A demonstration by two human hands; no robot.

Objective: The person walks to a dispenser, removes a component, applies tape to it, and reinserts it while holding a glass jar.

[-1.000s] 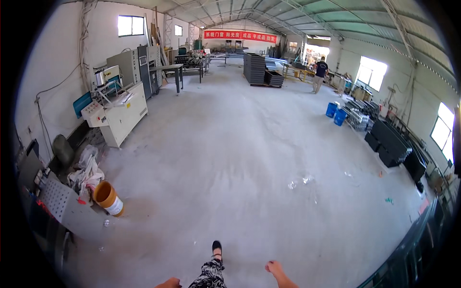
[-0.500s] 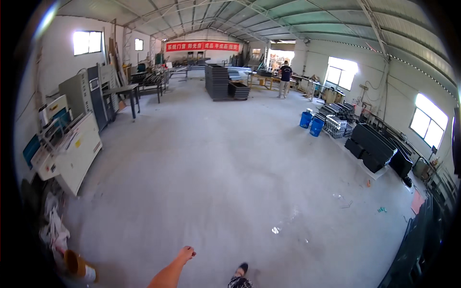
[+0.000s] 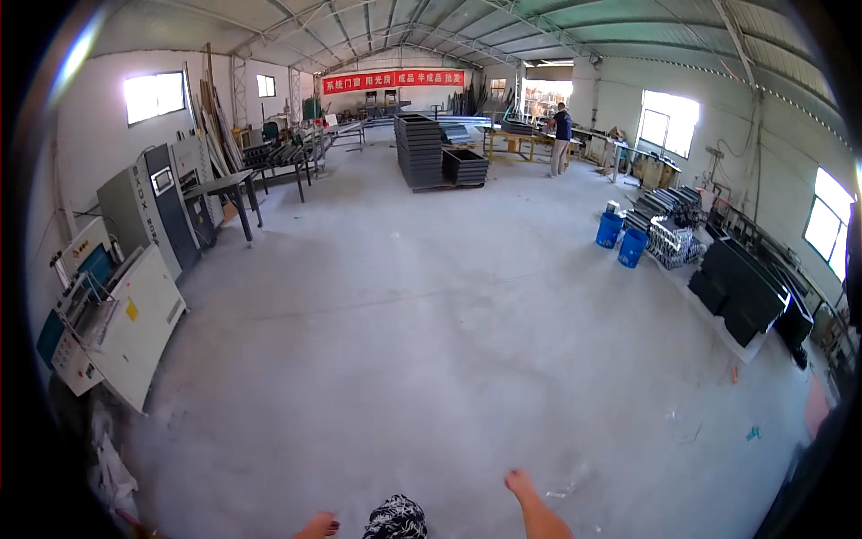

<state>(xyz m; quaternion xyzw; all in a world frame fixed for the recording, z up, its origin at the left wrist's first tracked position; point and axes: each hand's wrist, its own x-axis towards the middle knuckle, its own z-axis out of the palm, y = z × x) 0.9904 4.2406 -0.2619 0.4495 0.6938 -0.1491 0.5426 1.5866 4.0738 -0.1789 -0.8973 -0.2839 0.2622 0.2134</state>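
Observation:
My left hand (image 3: 323, 524) hangs low at the lower edge, its fingers loosely curled and nothing visible in them. Further right and a little farther forward, my right hand (image 3: 516, 481) is out over the floor, rounded into a loose fist with no object showing. Neither hand touches anything. Between them a knee in black-and-white patterned trousers (image 3: 396, 517) shows at the bottom. Both hands are above the pale grey concrete floor (image 3: 404, 359).
Left stand a white machine (image 3: 148, 314), a tall grey cabinet machine (image 3: 157, 207) and a dark table (image 3: 220, 184). Dark frames (image 3: 418, 154) are stacked ahead. Blue buckets (image 3: 632, 249) and black panels (image 3: 741, 283) line the right. A person (image 3: 560, 139) stands at a far bench.
My right hand has swung into view, and my left hand has dropped back toward the lower edge. The view has shifted, with the room sliding rightward; the orange bucket at lower left is gone from sight.

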